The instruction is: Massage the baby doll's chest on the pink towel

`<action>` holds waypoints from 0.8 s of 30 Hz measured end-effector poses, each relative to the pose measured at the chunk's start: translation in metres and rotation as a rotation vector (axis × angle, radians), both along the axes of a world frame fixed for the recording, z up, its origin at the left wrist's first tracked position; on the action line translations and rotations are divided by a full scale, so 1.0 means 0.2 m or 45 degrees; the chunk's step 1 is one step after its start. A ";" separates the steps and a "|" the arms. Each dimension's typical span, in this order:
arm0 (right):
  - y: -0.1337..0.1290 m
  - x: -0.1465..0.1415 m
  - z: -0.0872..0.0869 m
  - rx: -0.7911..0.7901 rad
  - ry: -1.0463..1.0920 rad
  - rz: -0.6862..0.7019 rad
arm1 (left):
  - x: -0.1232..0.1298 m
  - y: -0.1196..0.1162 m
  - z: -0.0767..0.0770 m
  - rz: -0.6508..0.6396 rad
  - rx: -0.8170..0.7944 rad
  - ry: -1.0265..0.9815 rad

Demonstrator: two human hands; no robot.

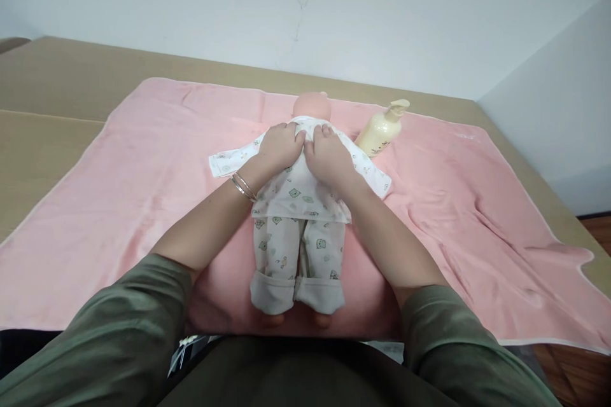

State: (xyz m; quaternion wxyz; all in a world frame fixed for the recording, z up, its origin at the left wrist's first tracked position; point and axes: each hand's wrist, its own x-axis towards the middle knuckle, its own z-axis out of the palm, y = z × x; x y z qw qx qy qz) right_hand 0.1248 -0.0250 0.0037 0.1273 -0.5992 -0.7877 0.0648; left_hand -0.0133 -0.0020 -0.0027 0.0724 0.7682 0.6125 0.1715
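A baby doll (312,105) lies stretched out on a pink blanket, its head away from me and its feet toward me. It wears a white printed top (300,194) and matching trousers (322,248) with turned-up cuffs. My left hand (281,145) rests on the left of the doll's upper body, over the cloth. Beside it, my right hand (329,154) lies on the right half, the two thumbs close together. Both hands are open, palms down, with their fingers partly hidden. Whether the doll faces up or down is hard to see.
The pink blanket (157,159) covers much of the wooden table (62,86) and has wrinkles on the right. A cream pump bottle (382,130) leans or lies near the doll's right-hand sleeve. Behind the table rises a white wall (214,13).
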 end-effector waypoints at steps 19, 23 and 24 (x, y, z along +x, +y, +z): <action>-0.10 -0.04 0.05 0.012 -0.187 -0.050 | -0.07 0.06 0.01 -0.052 -0.200 -0.161; 0.02 0.03 0.05 -0.086 -0.058 0.047 | -0.01 -0.03 0.04 -0.021 -0.091 0.076; 0.06 0.05 0.05 -0.101 0.004 0.026 | 0.01 -0.07 0.06 -0.024 -0.062 0.151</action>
